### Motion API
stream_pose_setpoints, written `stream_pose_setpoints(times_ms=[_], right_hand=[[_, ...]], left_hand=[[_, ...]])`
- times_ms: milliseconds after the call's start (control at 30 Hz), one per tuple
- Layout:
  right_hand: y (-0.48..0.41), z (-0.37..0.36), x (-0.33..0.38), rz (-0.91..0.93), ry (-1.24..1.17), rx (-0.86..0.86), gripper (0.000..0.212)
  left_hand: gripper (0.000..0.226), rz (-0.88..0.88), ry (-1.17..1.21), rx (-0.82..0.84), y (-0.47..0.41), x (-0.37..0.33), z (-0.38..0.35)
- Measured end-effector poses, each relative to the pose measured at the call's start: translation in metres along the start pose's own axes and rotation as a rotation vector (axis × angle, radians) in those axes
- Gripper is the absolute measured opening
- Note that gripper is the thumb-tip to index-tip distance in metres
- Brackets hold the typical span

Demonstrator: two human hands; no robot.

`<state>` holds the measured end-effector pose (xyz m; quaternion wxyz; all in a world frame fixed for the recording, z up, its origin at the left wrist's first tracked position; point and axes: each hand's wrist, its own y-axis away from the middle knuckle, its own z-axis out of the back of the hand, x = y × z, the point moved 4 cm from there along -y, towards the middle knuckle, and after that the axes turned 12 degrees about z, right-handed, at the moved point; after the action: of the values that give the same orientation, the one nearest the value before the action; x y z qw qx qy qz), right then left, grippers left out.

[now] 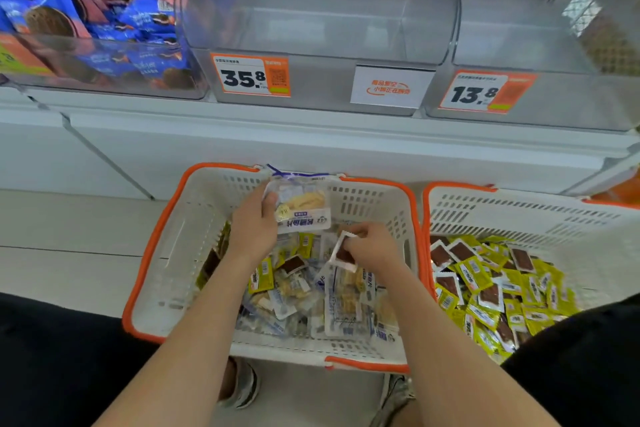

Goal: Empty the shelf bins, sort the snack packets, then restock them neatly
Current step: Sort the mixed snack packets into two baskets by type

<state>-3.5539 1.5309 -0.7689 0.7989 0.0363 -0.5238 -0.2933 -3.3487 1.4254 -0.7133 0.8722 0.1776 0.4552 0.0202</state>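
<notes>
Two white baskets with orange rims stand on the floor below the shelf. The left basket (166, 253) holds mixed clear-and-blue packets and a few yellow ones. Over it my left hand (254, 225) grips a stack of clear fish-snack packets (303, 204). My right hand (374, 246) pinches a small packet with brown contents (343, 253) just above the pile. The right basket (519, 215) is filled with several yellow-and-brown packets (491, 291). Above, two clear shelf bins, the middle bin (322, 10) and the right bin (540, 28), hold no packets.
A bin at the upper left (104, 76) is full of blue and pink cookie packs. Orange price tags reading 35.8 (251, 76) and 13.8 (485, 92) hang on the bin fronts. My shoes (242, 388) show below the left basket.
</notes>
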Motion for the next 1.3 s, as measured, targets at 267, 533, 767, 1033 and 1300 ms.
stream_pose_setpoints(times_ms=[267, 533, 767, 1033, 1300], right_hand=[[0.032, 0.126, 0.012, -0.051, 0.224, -0.659, 0.028], [0.051, 0.138, -0.012, 0.123, 0.224, -0.52, 0.033], [0.036, 0.103, 0.0, 0.249, 0.396, -0.378, 0.033], [0.016, 0.043, 0.021, 0.414, 0.387, -0.185, 0.024], [-0.008, -0.07, 0.003, 0.362, 0.51, 0.323, 0.022]], left_hand=[[0.061, -0.141, 0.042, 0.264, 0.036, -0.057, -0.051], [0.012, -0.106, -0.485, 0.161, 0.06, -0.054, -0.118], [0.066, 0.283, -0.409, 0.636, 0.081, 0.013, -0.154], [0.031, 0.205, -0.31, 0.783, 0.048, 0.021, -0.129], [0.056, 0.408, -0.759, 0.011, -0.015, 0.113, -0.048]])
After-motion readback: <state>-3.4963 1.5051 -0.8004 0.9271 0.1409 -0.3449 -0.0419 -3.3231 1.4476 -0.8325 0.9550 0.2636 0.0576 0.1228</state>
